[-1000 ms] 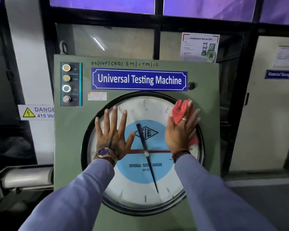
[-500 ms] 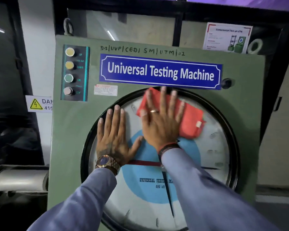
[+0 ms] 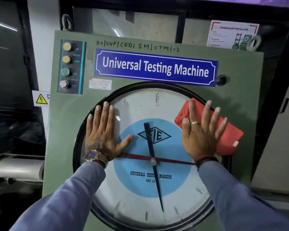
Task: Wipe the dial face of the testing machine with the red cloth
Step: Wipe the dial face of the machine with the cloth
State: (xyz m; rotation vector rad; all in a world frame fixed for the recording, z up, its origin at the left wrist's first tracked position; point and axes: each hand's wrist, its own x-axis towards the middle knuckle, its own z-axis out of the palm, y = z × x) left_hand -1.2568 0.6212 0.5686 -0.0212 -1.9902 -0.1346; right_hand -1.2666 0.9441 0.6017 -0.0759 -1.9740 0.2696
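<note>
Right hand (image 3: 201, 135) is lying flat with fingers spread wide, pressing the red cloth (image 3: 223, 137) against the glass; palm pressure is doing the holding, no pinch visible. The cloth is sitting folded at the upper right of the dial face (image 3: 140, 205), its outer edge lapping over the black rim (image 3: 77, 140) on that side. A small pale tag is showing at the cloth's lower right corner.

Left hand (image 3: 103, 130) is resting bare and open on the left side of the dial, fingers together and pointing up, thumb reaching toward the blue centre disc (image 3: 173, 184). It is carrying nothing; it looks to be bracing.

Behind the glass, the black pointer (image 3: 154, 172) is running from near the logo down to the lower scale, and a red pointer (image 3: 172, 161) is lying roughly level across the hub.

Outward: green machine panel (image 3: 65, 130), blue nameplate (image 3: 154, 67) above the dial, button strip (image 3: 70, 67) at upper left with UP, DOWN, ON, OFF.

Risks, as judged:
- The cloth is only being pressed, so a fast stroke could let it slide out from under the palm and drop.
- The bare left palm is likely leaving prints on the glass, which would need a further pass.
- The lower half of the dial is looking untouched; stopping here would leave it dusty.
- Wide sweeps to the upper left could brush the buttons.
</note>
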